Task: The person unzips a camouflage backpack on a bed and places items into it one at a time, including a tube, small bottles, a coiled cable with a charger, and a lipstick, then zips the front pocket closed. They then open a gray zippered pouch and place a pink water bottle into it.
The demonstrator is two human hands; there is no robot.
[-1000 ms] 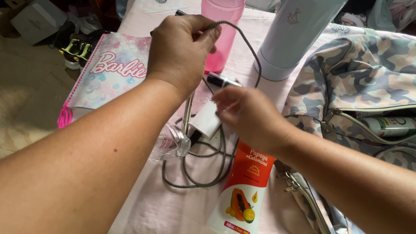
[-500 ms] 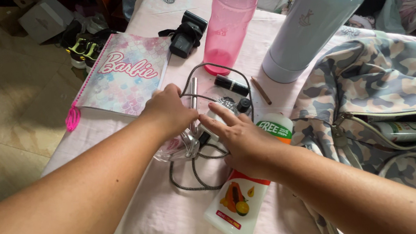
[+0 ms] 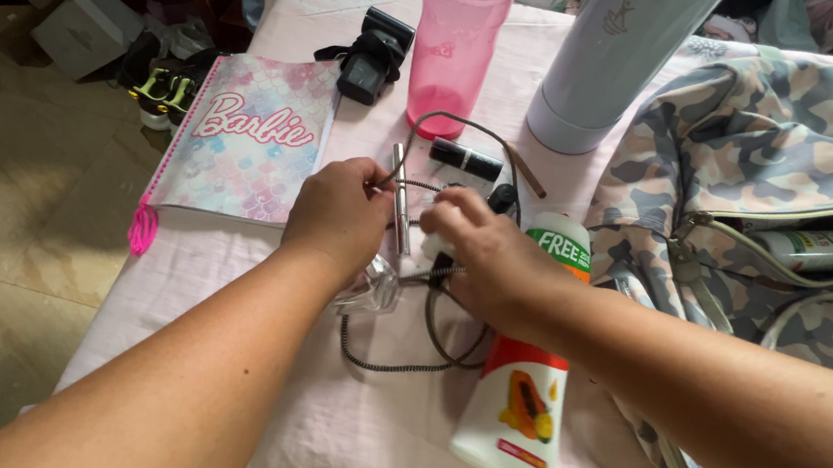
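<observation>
Pinching the braided charging cable (image 3: 418, 364) mid-table, the left hand (image 3: 340, 216) and right hand (image 3: 483, 248) close fingers on it. Crowding it are a pink bottle (image 3: 455, 45), lotion tube (image 3: 526, 395) and notebook (image 3: 247, 138); bare tablecloth (image 3: 354, 440) lies toward the near edge.

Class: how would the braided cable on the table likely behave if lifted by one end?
The braided cable lies in loose loops, so it is probably floppy and would dangle. It looks thin, so likely light. Its loops run under the right hand, so it may snag.
</observation>
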